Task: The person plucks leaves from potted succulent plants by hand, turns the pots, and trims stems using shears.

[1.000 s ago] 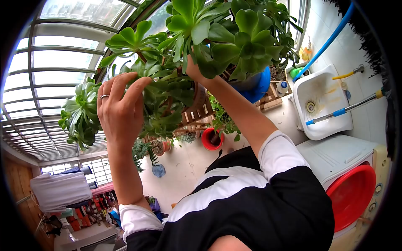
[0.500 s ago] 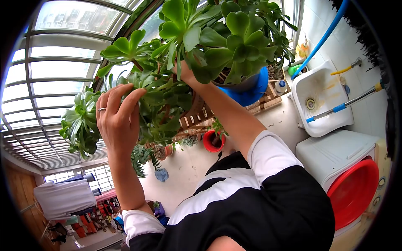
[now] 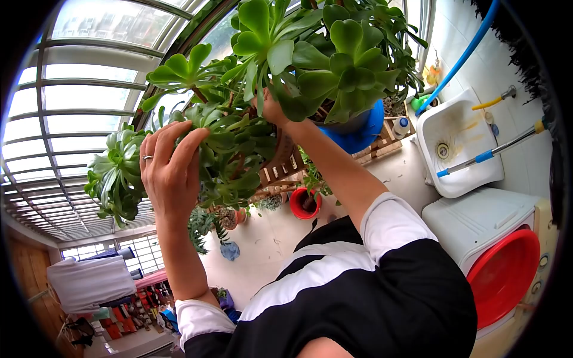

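Note:
A large leafy succulent (image 3: 236,140) fills the space before me, with broad green rosettes (image 3: 348,67) above it. My left hand (image 3: 170,164), wearing a ring, is at the plant's left side. Its fingers curl around the leaves, and the fingertips press near a small rosette. Deeper among the stems is my right hand (image 3: 272,107), reaching in under the upper leaves beside a brown pot (image 3: 282,149). Leaves hide most of its fingers, so what they grip cannot be made out. Another succulent cluster (image 3: 118,173) hangs left of my left hand.
Right of the plants stands a blue basin (image 3: 358,134) on a wooden rack (image 3: 382,146), with a white bottle (image 3: 400,126). A white sink (image 3: 486,164) and a red tub (image 3: 504,280) are farther right. Below sits a red pot (image 3: 304,204); window bars (image 3: 83,113) line the left.
The view has shifted slightly. My right hand has moved a little lower and right among the stems, its fingers more hidden. My left hand stays at the leaves.

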`<act>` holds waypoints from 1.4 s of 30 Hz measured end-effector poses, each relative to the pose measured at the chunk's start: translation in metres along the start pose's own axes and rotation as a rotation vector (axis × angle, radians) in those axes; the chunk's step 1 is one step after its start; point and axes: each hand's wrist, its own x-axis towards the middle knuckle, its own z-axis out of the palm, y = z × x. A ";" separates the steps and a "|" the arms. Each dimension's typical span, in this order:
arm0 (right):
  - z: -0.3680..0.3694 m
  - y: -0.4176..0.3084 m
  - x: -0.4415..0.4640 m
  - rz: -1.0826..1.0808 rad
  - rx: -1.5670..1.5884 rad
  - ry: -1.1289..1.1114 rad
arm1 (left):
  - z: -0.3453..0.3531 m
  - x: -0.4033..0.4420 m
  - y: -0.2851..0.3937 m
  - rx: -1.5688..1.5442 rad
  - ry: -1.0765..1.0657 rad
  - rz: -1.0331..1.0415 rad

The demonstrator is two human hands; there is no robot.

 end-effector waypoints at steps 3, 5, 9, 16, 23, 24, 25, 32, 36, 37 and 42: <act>-0.004 0.012 0.006 -0.024 0.029 -0.085 | 0.000 0.000 0.000 0.000 -0.016 0.009; -0.007 0.016 0.010 0.040 0.011 -0.270 | 0.000 0.000 0.001 -0.003 -0.020 0.007; -0.002 0.015 0.010 -0.114 0.023 -0.044 | 0.001 -0.001 0.001 0.005 -0.008 0.005; 0.003 -0.012 0.021 0.119 0.029 0.029 | 0.001 -0.001 0.001 0.024 -0.004 0.024; 0.017 -0.015 0.018 0.093 -0.087 0.119 | 0.000 -0.006 0.001 0.038 -0.038 0.002; 0.013 -0.014 0.018 0.121 -0.050 0.072 | 0.000 -0.006 0.002 0.039 -0.038 0.001; 0.012 -0.011 0.018 0.134 -0.031 0.048 | -0.001 -0.007 0.002 0.033 -0.040 0.000; 0.014 -0.008 0.015 0.122 0.002 0.033 | -0.002 -0.005 0.007 0.055 -0.026 0.020; 0.017 0.002 0.016 0.172 0.046 -0.115 | -0.001 -0.006 0.004 0.053 -0.029 0.015; 0.016 0.002 0.017 0.149 0.001 -0.143 | -0.001 -0.007 0.004 0.049 -0.032 0.015; 0.024 0.003 0.016 0.083 -0.131 -0.045 | -0.002 -0.007 0.006 0.054 -0.030 0.010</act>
